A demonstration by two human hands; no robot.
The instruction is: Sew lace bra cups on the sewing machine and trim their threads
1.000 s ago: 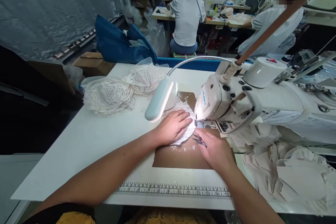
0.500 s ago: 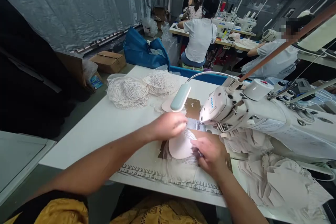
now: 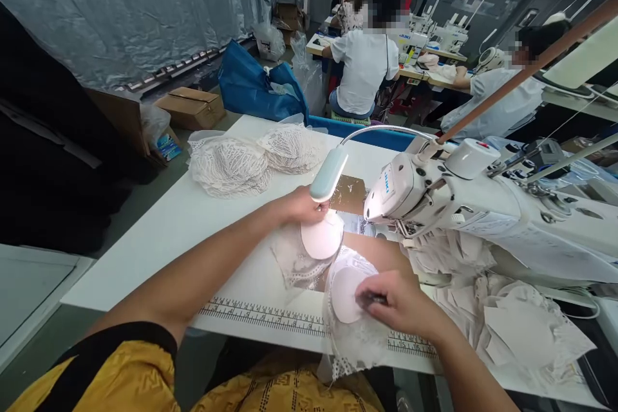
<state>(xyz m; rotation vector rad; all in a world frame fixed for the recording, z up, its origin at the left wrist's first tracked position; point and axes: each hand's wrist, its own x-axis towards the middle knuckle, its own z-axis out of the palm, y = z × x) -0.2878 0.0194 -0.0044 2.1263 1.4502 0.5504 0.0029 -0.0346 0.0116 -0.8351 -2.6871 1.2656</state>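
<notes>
My left hand (image 3: 305, 205) is closed at the top edge of a pale pink bra cup (image 3: 322, 237) edged with white lace, partly behind the lamp head. A second lace-trimmed cup (image 3: 348, 295) lies nearer me, joined or touching at its upper corner; its lace hangs over the table's front edge. Beside it my right hand (image 3: 398, 301) is curled round a small dark tool (image 3: 371, 298), mostly hidden by the fingers. The sewing machine (image 3: 393, 190) stands just right of the upper cup.
A lamp head (image 3: 329, 174) hangs low over my left hand. Piled lace cups (image 3: 232, 164) lie at the table's back left. Fabric pieces (image 3: 521, 322) are heaped on the right. A printed ruler (image 3: 265, 318) runs along the front edge. Co-workers (image 3: 362, 71) sit beyond.
My left hand has moved up and left, drawing one cup away from the machine. My right hand has shifted down and right. Two cups now lie spread out between them.
</notes>
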